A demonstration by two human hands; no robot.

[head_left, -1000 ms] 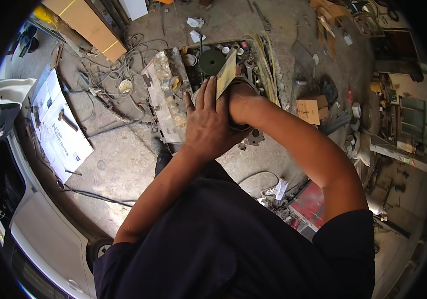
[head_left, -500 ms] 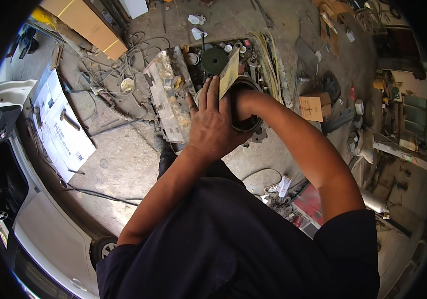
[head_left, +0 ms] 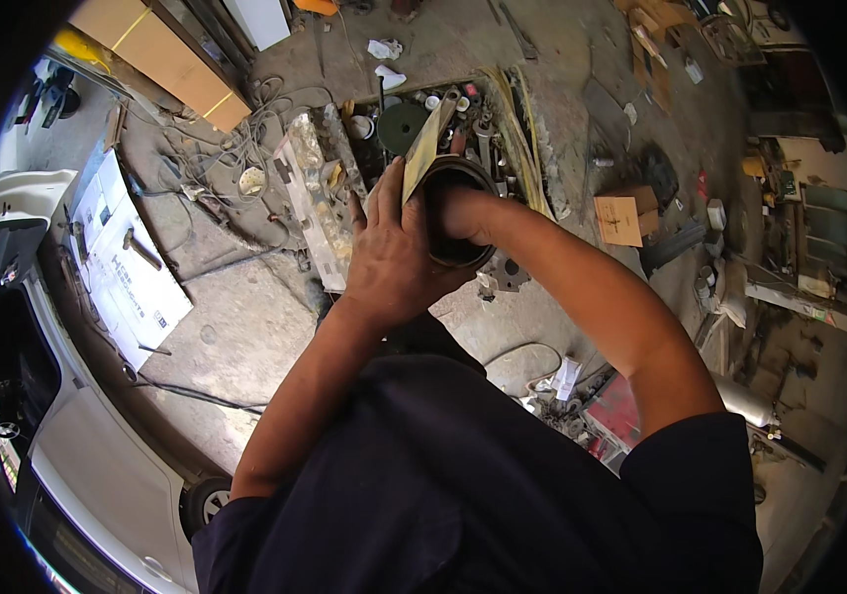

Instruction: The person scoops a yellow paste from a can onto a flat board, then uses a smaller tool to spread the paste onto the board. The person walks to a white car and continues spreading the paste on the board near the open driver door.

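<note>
The left hand (head_left: 384,255) was clamped on the left side of a hollow, dark cylinder (head_left: 447,249) in front of the person, fingertips beside a yellowish strip (head_left: 427,156). The right hand (head_left: 457,212) reached inside the cylinder; its hidden fingers' grip could not be told. Beyond lay a green disc (head_left: 394,131) among tools (head_left: 484,147).

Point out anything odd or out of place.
Cables lie in a messy tangle on the floor, left of the cylinder, and crumpled paper lies beyond it like litter. The cylinder shows no clear damage, though its inside is dark.
</note>
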